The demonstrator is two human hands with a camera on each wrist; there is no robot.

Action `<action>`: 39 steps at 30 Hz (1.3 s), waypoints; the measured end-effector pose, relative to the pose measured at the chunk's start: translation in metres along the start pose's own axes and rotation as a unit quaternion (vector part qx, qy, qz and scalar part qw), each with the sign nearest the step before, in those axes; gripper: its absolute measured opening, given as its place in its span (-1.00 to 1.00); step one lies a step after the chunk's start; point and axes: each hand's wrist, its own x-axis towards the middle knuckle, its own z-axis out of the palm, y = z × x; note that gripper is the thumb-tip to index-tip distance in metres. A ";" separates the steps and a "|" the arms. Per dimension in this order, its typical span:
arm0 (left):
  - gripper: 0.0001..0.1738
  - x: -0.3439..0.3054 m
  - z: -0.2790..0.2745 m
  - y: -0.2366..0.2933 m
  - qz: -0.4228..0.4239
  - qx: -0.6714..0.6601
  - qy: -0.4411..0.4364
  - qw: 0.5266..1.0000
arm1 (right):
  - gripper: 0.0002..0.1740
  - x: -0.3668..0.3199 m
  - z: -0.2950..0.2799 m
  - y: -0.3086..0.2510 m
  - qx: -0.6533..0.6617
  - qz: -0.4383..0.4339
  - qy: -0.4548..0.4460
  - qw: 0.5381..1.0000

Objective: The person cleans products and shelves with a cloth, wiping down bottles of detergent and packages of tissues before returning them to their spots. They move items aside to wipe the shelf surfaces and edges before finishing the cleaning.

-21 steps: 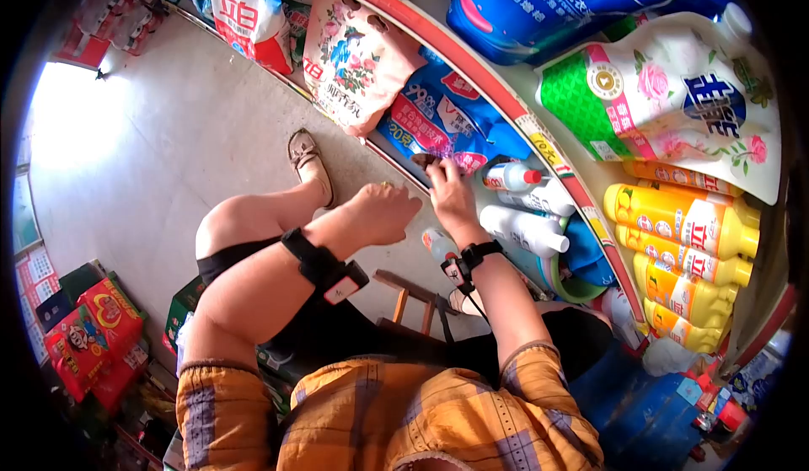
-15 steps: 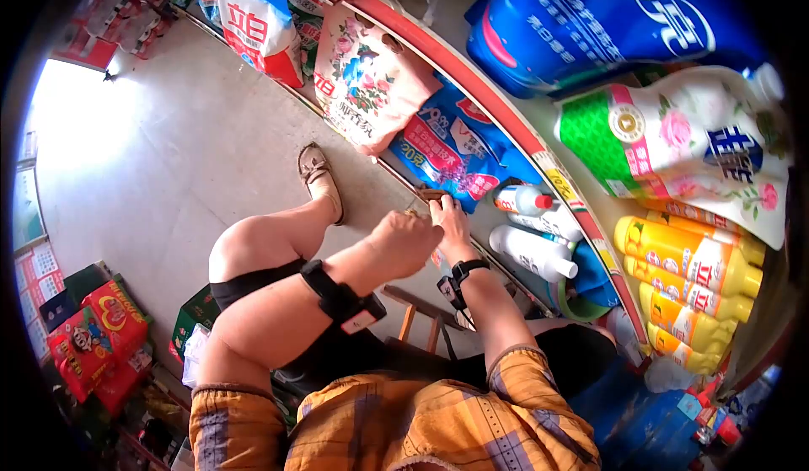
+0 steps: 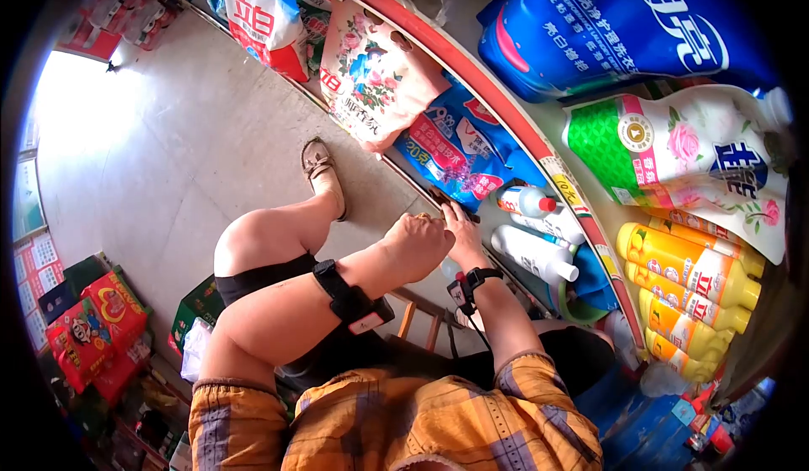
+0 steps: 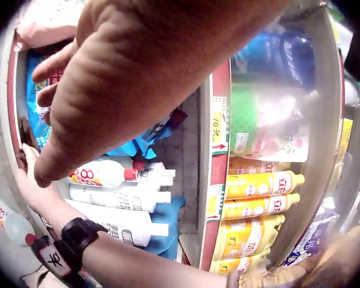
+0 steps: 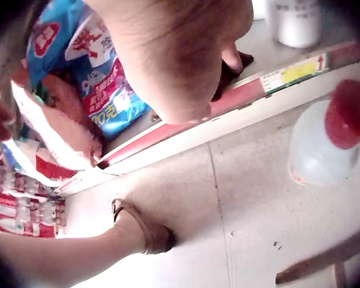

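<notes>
Left hand [image 3: 419, 239] has closed in: half a second ago it was nearing the right hand [image 3: 462, 228], and now the two touch at the low shelf's lip [image 5: 168, 135]. The head has also dipped a little, so the shelf goods sit larger in view. I judge that both hands now work on one spot, the dark thing [image 3: 439, 194] at the lip just below the blue bag [image 3: 459, 147].

From the left wrist view, the left hand's fingers are loosely bent with the thumb apart, and I see nothing between them. The right hand's fingers reach forward onto the dark thing. Whether they press it flat or pinch it I cannot tell, since the hand's own back covers the contact in the right wrist view.

That dark thing is small and brownish, possibly a rag or a scrap, but no view is sharp enough to say which. The left hand now hides most of the red-capped bottle [image 5: 330, 141] on the floor, which only the right wrist camera shows. The white bottles [image 3: 531, 252] lie on their sides behind the right wrist, their labels too blurred to read.
</notes>
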 end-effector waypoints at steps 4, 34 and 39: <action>-0.53 0.002 0.002 0.001 0.010 -0.014 0.002 1.000 | -0.48 -0.022 0.016 0.042 0.085 -0.007 0.066 0.994; -0.53 0.037 0.005 0.006 0.000 0.009 -0.118 0.993 | -0.80 -0.008 -0.010 0.077 0.016 0.051 0.106 0.993; -0.57 0.053 0.034 0.004 -0.013 0.002 -0.076 0.997 | -0.47 -0.003 -0.007 0.060 -0.053 0.125 -0.022 0.990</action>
